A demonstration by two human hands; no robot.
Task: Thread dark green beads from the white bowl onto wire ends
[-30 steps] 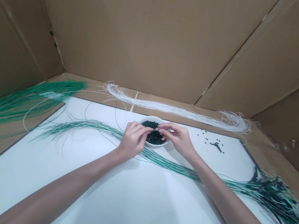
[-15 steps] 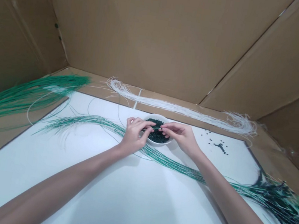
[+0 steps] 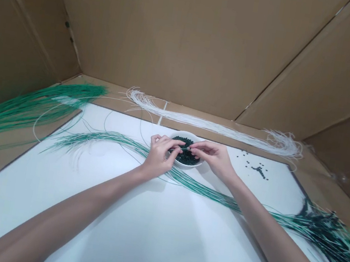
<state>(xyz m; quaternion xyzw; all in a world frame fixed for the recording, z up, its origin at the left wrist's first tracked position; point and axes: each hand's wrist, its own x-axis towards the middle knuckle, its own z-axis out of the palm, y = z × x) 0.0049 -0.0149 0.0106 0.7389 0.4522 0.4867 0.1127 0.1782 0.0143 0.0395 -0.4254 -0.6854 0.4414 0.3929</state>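
Observation:
A white bowl (image 3: pixel 185 166) full of small dark green beads (image 3: pixel 190 158) sits under both hands. My left hand (image 3: pixel 160 155) is closed in a pinch on a thin strand (image 3: pixel 187 148) above the beads. Facing it, my right hand (image 3: pixel 214 157) is closed too, thumb and forefinger pressed together at the strand's other end. Whether a bead is between those right fingertips is too small to tell. A long bundle of green strands (image 3: pixel 205 192) passes below my left hand and under my right forearm.
White strands (image 3: pixel 209 125) lie behind the bowl, and loose green strands (image 3: pixel 33 104) at the far left. Scattered dark beads (image 3: pixel 259 171) lie right of the bowl. The bundle's beaded ends (image 3: pixel 331 237) spread at the right edge. Cardboard walls (image 3: pixel 176 38) enclose the white board (image 3: pixel 131 239).
The view has shifted slightly. Both hands stay pinched over the bowl, with only a small movement of the fingers.

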